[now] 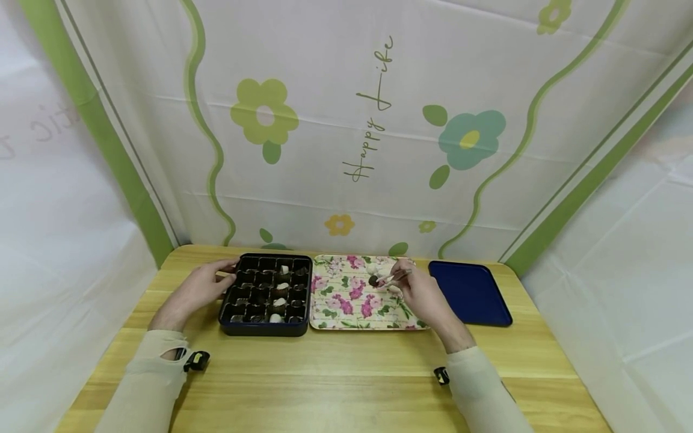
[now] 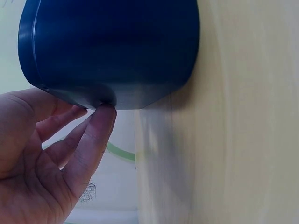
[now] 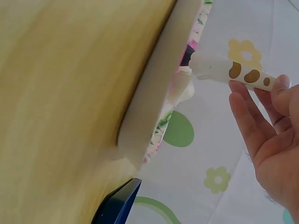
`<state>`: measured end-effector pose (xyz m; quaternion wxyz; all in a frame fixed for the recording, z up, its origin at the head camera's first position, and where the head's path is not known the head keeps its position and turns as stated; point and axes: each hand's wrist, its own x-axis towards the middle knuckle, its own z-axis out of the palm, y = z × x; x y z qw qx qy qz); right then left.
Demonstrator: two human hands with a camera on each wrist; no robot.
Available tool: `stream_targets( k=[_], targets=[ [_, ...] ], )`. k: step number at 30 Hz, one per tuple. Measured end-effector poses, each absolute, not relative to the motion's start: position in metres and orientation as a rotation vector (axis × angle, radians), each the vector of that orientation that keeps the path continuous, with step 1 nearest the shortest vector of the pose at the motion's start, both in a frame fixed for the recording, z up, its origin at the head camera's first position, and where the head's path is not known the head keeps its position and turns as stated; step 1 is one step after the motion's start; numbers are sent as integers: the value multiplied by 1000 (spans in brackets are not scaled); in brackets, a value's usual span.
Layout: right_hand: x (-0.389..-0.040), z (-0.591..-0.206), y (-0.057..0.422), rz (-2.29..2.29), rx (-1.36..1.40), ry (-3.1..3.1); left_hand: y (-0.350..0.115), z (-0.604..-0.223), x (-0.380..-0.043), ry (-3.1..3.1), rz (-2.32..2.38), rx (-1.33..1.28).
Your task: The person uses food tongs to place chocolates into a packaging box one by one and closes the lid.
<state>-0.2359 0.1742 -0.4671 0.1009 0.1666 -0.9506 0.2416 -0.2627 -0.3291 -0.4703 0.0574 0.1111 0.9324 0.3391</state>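
My right hand [image 1: 419,293] pinches small white tongs [image 3: 217,67] with brown spots. At the tongs' tips a small dark piece [image 1: 373,281] shows, close over the flowered tray [image 1: 330,322]. Small white pieces [image 3: 181,86] lie on that tray beside the tips. To the left stands a dark blue box [image 2: 112,51] with a black compartment insert. White pieces [image 1: 278,302] fill several cells of one column, and dark pieces sit in the column to its right. With its fingertips, my left hand [image 1: 204,287] touches the left wall of the box near the back corner.
A flat dark blue lid [image 1: 471,293] lies right of the flowered tray, behind my right forearm. Box and tray stand side by side on the wooden table [image 1: 325,379]. Behind the table hangs a printed curtain [image 1: 335,120], with white sheets at both sides.
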Motion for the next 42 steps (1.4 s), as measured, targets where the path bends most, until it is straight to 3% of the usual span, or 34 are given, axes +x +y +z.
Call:
stream_targets(
  k=[17,34,42],
  targets=[
    [-274,-452,152,883,273,-3062,-329,-470,-263,2820,1031,324],
    [-271,-450,149,888,237,-3071,-328,-470,-263,2829,1018,328],
    [-271,-438,117,910,333,-2986,-329,-470,-263,2817,1038,330]
  ],
)
